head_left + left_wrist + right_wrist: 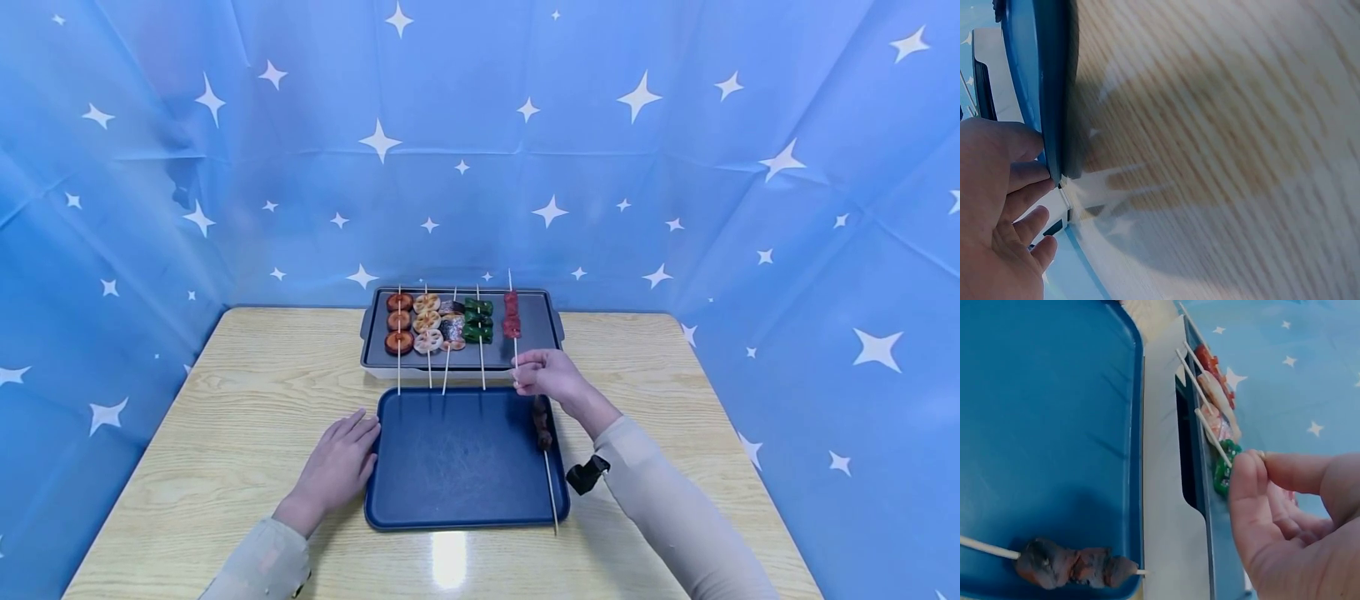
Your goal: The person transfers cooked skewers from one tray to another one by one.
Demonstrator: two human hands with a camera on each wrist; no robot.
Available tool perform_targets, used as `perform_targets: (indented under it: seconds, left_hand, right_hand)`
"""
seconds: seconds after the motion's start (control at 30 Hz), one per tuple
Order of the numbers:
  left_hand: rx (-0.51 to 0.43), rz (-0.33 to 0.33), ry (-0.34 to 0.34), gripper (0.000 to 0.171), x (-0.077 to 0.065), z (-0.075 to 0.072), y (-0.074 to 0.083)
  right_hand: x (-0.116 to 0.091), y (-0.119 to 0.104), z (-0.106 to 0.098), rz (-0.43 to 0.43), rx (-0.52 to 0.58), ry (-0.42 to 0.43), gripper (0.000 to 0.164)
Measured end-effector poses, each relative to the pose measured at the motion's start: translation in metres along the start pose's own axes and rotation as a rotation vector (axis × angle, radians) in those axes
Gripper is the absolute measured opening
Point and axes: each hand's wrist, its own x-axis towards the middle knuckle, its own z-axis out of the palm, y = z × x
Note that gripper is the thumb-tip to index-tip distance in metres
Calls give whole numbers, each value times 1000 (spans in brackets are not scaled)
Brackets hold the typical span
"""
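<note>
My right hand (551, 375) pinches the bare stick end of a skewer of red meat pieces (512, 315), whose meat is over the right part of the grill plate (536, 333). In the right wrist view that hand hides most of this skewer. A dark brown meat skewer (543, 425) lies along the right side of the blue tray (457, 467), its stick passing the front rim. My left hand (337, 462) rests beside the tray with its fingertips touching the left rim, fingers mostly straight.
Left to right on the grill lie skewers of orange-brown round slices (399, 321), lotus root (427, 322), fish pieces (452, 327) and green pepper (478, 321). Their sticks overhang the front toward the tray. A blue starred curtain (465, 208) stands behind the wooden table (247, 400).
</note>
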Motion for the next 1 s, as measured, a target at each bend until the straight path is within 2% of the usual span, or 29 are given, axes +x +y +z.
perform_targets:
  seconds: [0.2,0.5,1.0]
  left_hand:
    - [-1,-4,0,45,0,0,-1]
    - [0,-1,-11,46,1,1,-1]
    - [1,6,-2,45,1,-1,0]
  right_hand:
    - [-6,2,-3,-10,-26,-15,28]
    - [-16,7,-7,-4,-69,-43,33]
    - [-34,23,-10,17,-94,-75,15]
